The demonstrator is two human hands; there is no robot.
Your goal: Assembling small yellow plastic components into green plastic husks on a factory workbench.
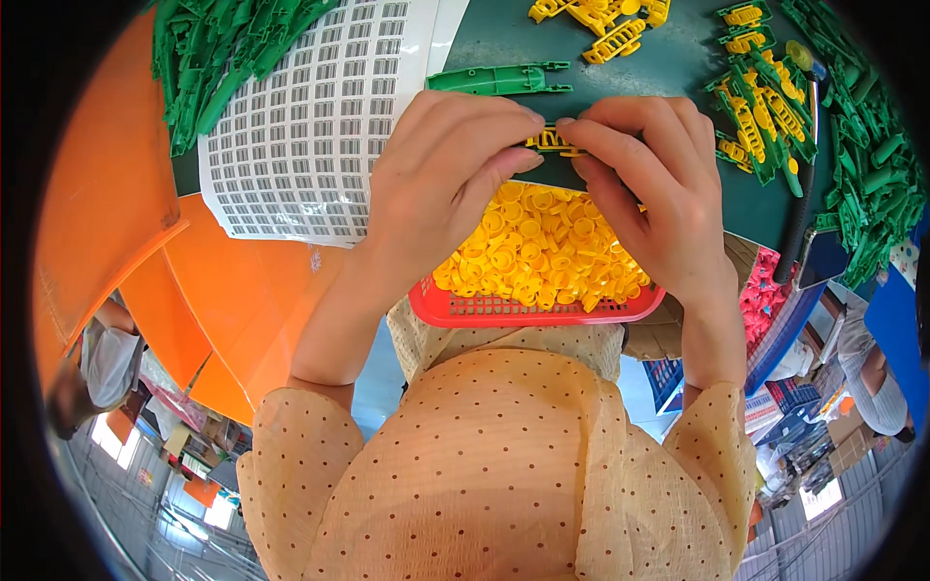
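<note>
My left hand [436,169] and my right hand [654,165] meet above the table's near edge. Between their fingertips is a small yellow slotted plastic piece [554,141], pinched at its left end by the left hand and at its right end by the right. Fingers cover both ends, so I cannot tell whether it is joined to a green part. Just beyond the hands lies a long green plastic shell [499,79]. Below them a red basket [542,318] is full of small yellow ring-shaped caps [542,247].
A sheet of printed labels [300,136] lies left, beside a pile of green parts [228,58]. Loose yellow pieces [615,24] are at the back. To the right are green-and-yellow assemblies [765,107], a dark rod [806,184] and more green parts [877,155].
</note>
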